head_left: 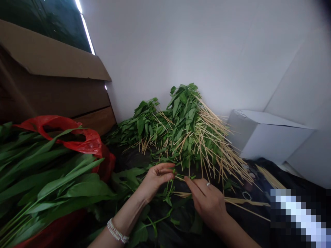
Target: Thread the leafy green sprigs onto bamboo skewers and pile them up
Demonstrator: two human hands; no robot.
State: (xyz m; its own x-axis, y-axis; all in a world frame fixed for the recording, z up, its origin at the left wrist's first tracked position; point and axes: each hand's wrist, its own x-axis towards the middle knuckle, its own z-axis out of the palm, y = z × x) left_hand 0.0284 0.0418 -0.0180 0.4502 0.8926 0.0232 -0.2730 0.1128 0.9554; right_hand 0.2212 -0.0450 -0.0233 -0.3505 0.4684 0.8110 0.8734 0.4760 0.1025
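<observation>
My left hand [158, 179], with a beaded bracelet at the wrist, pinches a small piece of leafy green stem [174, 171] between thumb and fingers. Just right of it, my right hand [208, 201], a ring on one finger, is closed on a thin wooden skewer [179, 178] whose tip points to the left hand's green. Most of the skewer is hidden by the fingers. Beyond both hands lies a heap of leafy greens threaded on skewers [187, 113], the pale sticks [219, 151] fanning to the right. Loose leaves and stems [157, 220] lie beneath my hands.
On the left, long-leaved greens [64, 186] spill from a red plastic bag [88, 139]. Behind it stands a cardboard box [57, 91]. A white box [279, 139] sits at the right by the white wall. Loose skewers [271, 179] lie on the black plastic sheet. A pixelated patch covers the lower right.
</observation>
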